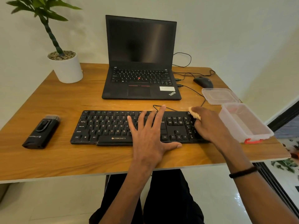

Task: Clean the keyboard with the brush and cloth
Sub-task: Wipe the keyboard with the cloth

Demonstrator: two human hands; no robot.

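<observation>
A black keyboard point(113, 126) is lying flat near the front edge of a wooden desk point(80, 159), and everything else is placed around it. The left hand point(148, 135) is resting palm down on the middle of the keyboard with its fingers spread wide, the fingertips reaching toward the top row of keys and the thumb pointing off the keyboard's front edge onto the desk. The right hand point(208, 123) is sitting over the keyboard's right end, above the number keys, with its fingers curled and closed around a small yellowish cloth point(195, 114); a bit of the cloth is sticking out past the knuckles at the keyboard's back right corner. A dark band point(242, 172) is circling the right wrist.

The brush point(41, 132), a black bar-shaped tool with pale bristles at its far end, is lying on the desk well to the left of the keyboard, touched by neither hand. Just right of the keyboard a clear plastic box point(246, 123) with a red clip is standing open, and its clear lid point(220, 96) is lying behind it. Behind the keyboard an open laptop point(140, 62) is showing a dark screen. A black mouse point(203, 82) is sitting behind and to the right of the keyboard, and a potted plant point(64, 65) is standing behind and to its left.
</observation>
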